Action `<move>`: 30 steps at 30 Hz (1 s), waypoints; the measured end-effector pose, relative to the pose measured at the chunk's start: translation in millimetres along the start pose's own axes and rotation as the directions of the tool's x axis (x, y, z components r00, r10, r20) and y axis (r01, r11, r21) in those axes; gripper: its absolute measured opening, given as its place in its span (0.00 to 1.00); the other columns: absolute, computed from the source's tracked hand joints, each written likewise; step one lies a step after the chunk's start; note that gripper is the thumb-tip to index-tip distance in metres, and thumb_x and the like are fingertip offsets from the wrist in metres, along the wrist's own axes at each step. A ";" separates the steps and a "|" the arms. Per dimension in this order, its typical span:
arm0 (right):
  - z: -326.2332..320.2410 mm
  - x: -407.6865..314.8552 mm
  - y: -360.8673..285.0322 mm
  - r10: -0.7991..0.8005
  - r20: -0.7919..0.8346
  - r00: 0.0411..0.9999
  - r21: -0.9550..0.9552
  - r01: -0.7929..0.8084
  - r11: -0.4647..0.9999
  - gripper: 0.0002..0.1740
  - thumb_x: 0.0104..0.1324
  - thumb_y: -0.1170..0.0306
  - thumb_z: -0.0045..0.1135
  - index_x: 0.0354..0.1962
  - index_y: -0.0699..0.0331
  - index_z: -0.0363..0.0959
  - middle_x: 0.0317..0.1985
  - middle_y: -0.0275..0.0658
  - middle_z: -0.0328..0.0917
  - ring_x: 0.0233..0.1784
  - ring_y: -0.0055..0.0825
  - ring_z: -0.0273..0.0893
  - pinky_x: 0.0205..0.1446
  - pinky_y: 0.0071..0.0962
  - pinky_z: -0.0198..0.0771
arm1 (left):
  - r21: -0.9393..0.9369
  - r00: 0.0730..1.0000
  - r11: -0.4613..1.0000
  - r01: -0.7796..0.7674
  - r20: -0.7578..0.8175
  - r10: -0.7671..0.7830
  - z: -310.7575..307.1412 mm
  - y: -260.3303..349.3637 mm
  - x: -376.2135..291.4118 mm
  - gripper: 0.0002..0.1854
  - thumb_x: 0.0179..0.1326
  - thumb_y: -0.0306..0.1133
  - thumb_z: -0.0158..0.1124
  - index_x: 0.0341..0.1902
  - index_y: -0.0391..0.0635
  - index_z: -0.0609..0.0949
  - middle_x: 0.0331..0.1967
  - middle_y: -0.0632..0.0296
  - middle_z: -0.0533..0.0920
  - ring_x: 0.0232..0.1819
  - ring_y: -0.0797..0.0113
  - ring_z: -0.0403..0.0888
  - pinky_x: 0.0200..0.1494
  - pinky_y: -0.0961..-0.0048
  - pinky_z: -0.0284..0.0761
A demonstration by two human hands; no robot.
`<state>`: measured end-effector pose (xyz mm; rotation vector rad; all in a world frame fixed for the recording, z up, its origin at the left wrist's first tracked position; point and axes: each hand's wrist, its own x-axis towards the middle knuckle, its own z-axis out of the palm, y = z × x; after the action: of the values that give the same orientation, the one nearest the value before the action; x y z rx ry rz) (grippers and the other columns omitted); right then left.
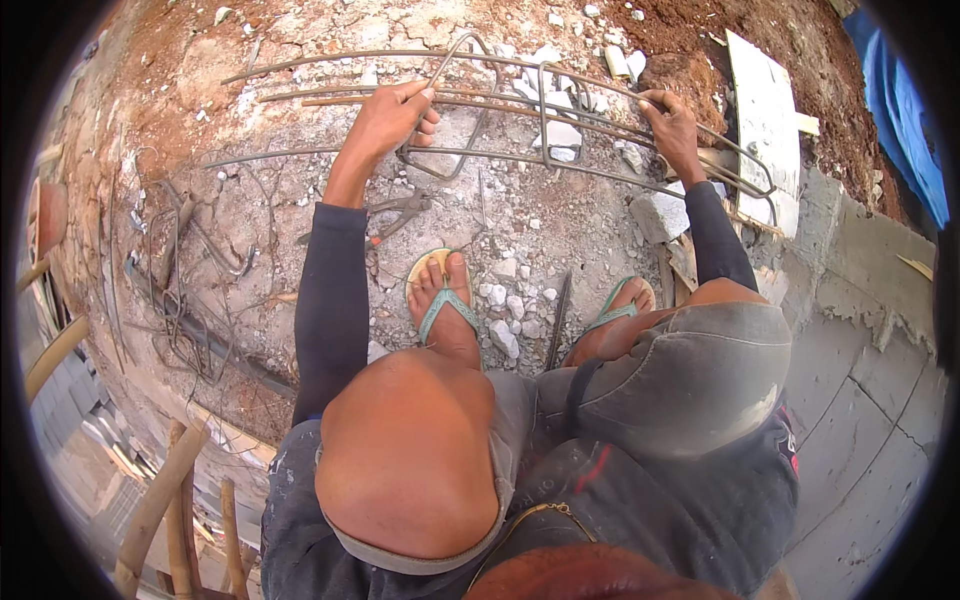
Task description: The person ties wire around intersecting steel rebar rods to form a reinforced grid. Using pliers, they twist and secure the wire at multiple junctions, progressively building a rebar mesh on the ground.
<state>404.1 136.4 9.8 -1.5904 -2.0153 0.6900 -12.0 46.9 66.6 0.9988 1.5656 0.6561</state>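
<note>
A cage of long steel reinforcing bars (315, 154) lies across the rubble ground before me, its right ends bent into hooks. Around the bars stand rectangular wire stirrups, one (543, 112) near the middle and another (474, 142) tilted farther left. My left hand (394, 116) grips the left side of the tilted stirrup between thumb and fingers. With thumb and fingertips, my right hand (671, 124) holds the uppermost bar near its right end. Below my left hand, pincers (401, 214) with orange on their handles lie on the ground, partly hidden by my sleeve.
Broken concrete lumps (660, 214) and a white board (765, 135) lie by the cage's right end. Loose bent wire and rods (180, 315) are heaped at left. A grey block wall (862, 405) runs at right; bamboo poles (157, 510) stand lower left, beside a drop.
</note>
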 end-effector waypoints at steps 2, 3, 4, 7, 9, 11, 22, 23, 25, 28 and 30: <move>0.7 0.0 0.6 0.043 0.015 0.999 0.021 -0.043 0.999 0.13 0.65 0.65 0.63 0.44 0.64 0.82 0.36 0.43 0.85 0.38 0.30 0.83 0.46 0.30 0.76 | 0.044 0.999 0.999 0.026 -0.031 -0.025 3.2 -2.3 -0.6 0.26 0.70 0.37 0.57 0.66 0.33 0.72 0.33 0.53 0.84 0.31 0.68 0.82 0.36 0.71 0.82; 0.7 0.4 0.9 0.014 -0.006 1.000 0.018 -0.014 1.000 0.13 0.65 0.65 0.63 0.44 0.64 0.82 0.37 0.43 0.85 0.39 0.29 0.83 0.46 0.29 0.76 | 0.290 0.973 0.953 -0.082 -0.184 0.140 7.1 -1.9 -1.2 0.26 0.70 0.37 0.58 0.64 0.32 0.73 0.34 0.52 0.84 0.33 0.64 0.82 0.38 0.68 0.81; 0.4 0.0 1.1 0.008 0.000 1.000 0.009 -0.008 1.000 0.13 0.65 0.65 0.63 0.44 0.64 0.82 0.37 0.43 0.85 0.39 0.29 0.84 0.46 0.29 0.76 | 0.526 0.904 0.838 -0.143 -0.274 0.327 13.0 -1.0 -3.3 0.25 0.69 0.38 0.58 0.62 0.32 0.75 0.36 0.50 0.84 0.35 0.61 0.83 0.40 0.65 0.81; -1.7 -1.2 1.0 0.036 0.012 0.999 0.020 -0.036 0.999 0.13 0.65 0.66 0.63 0.44 0.64 0.82 0.38 0.42 0.85 0.41 0.29 0.84 0.47 0.29 0.76 | 0.715 0.669 0.615 -0.332 -0.281 0.688 40.7 8.0 -11.2 0.23 0.66 0.42 0.62 0.51 0.30 0.79 0.38 0.43 0.82 0.40 0.45 0.82 0.48 0.55 0.76; -2.9 -1.7 0.5 0.037 0.009 0.999 0.027 -0.037 0.999 0.13 0.65 0.66 0.64 0.44 0.64 0.82 0.39 0.42 0.85 0.41 0.29 0.84 0.48 0.29 0.76 | 0.540 0.762 0.695 -0.474 -0.145 0.632 70.9 17.3 -12.3 0.24 0.66 0.44 0.63 0.50 0.30 0.79 0.37 0.42 0.83 0.39 0.43 0.83 0.46 0.54 0.77; -2.8 -1.5 -0.2 0.016 0.002 1.000 0.037 -0.016 0.999 0.13 0.65 0.65 0.64 0.43 0.64 0.82 0.40 0.42 0.85 0.41 0.28 0.84 0.48 0.29 0.76 | 0.509 0.936 0.799 -0.321 0.041 0.350 105.0 27.8 -4.9 0.28 0.67 0.47 0.63 0.57 0.33 0.76 0.38 0.42 0.83 0.39 0.55 0.86 0.41 0.61 0.79; 5.4 -1.2 1.2 -0.032 -0.033 0.999 -0.012 0.032 0.999 0.13 0.67 0.66 0.63 0.44 0.64 0.82 0.36 0.37 0.84 0.38 0.21 0.80 0.44 0.25 0.75 | -0.560 0.862 0.824 -0.091 0.370 0.347 162.1 22.9 -24.1 0.05 0.73 0.27 0.53 0.48 0.41 0.74 0.41 0.53 0.84 0.47 0.61 0.86 0.51 0.65 0.84; 5.2 -1.4 1.5 -0.012 -0.019 1.000 -0.004 0.012 1.000 0.13 0.67 0.66 0.63 0.45 0.65 0.82 0.36 0.37 0.84 0.38 0.21 0.80 0.44 0.25 0.75 | -0.514 0.850 0.843 -0.160 0.362 0.382 170.9 19.0 -33.4 0.04 0.73 0.27 0.54 0.47 0.41 0.75 0.41 0.54 0.85 0.49 0.62 0.86 0.52 0.65 0.83; 3.7 -0.4 2.0 0.028 -0.025 0.999 0.027 -0.028 0.999 0.12 0.65 0.66 0.64 0.43 0.64 0.82 0.39 0.40 0.85 0.40 0.27 0.83 0.47 0.28 0.76 | -0.456 0.789 0.826 -0.330 0.347 0.507 187.9 10.4 -47.4 0.04 0.71 0.27 0.56 0.44 0.40 0.76 0.42 0.57 0.85 0.52 0.63 0.84 0.54 0.64 0.82; -0.8 0.2 3.2 0.055 -0.033 0.998 0.065 -0.053 0.996 0.12 0.64 0.66 0.64 0.42 0.63 0.82 0.39 0.42 0.85 0.41 0.29 0.84 0.47 0.30 0.76 | -0.544 0.823 0.809 -0.222 0.340 0.455 206.8 -2.3 -51.3 0.06 0.67 0.25 0.60 0.44 0.36 0.81 0.41 0.58 0.86 0.49 0.68 0.84 0.52 0.69 0.79; -3.0 1.3 3.7 0.052 -0.040 0.998 0.052 -0.050 0.997 0.12 0.64 0.66 0.64 0.42 0.63 0.82 0.38 0.42 0.85 0.40 0.29 0.84 0.47 0.29 0.76 | -0.400 0.818 0.864 -0.306 0.353 0.453 215.9 -9.2 -44.2 0.06 0.65 0.24 0.62 0.43 0.37 0.84 0.40 0.56 0.86 0.46 0.66 0.85 0.49 0.68 0.78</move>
<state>408.4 138.7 9.7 -1.6181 -1.9185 0.7162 195.9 -17.5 30.3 1.1255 0.8240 0.8688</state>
